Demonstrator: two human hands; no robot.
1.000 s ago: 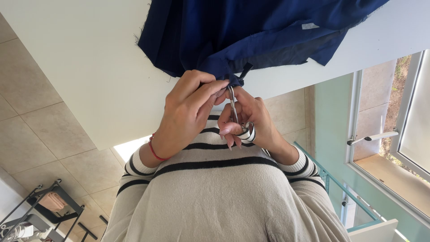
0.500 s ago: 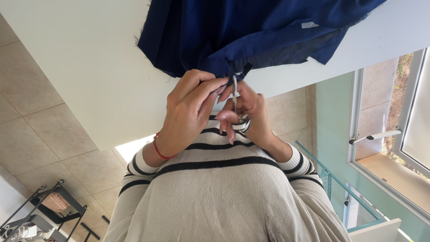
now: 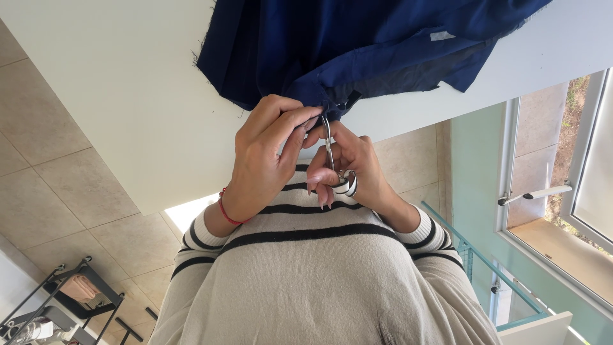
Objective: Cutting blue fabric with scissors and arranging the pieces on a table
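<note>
Compared with the frame half a second earlier, little is changed: the small scissors (image 3: 332, 156) are seen nudged slightly nearer the cloth edge, and both hands have stayed close together at the table's rim. A small pale rectangular label (image 3: 442, 36) is seen sewn flat on the dark blue fabric (image 3: 357, 45), toward its far right side; what is printed on it cannot be made out. The fabric is bunched on the white table (image 3: 128, 96), with one fold drawn over the table edge. That fold is pinched between the curled fingers and thumb of the left hand (image 3: 265, 156). The scissors are gripped by the right hand (image 3: 354, 169), fingers closed through the loops, blade tips held against the pinched fold.
</note>
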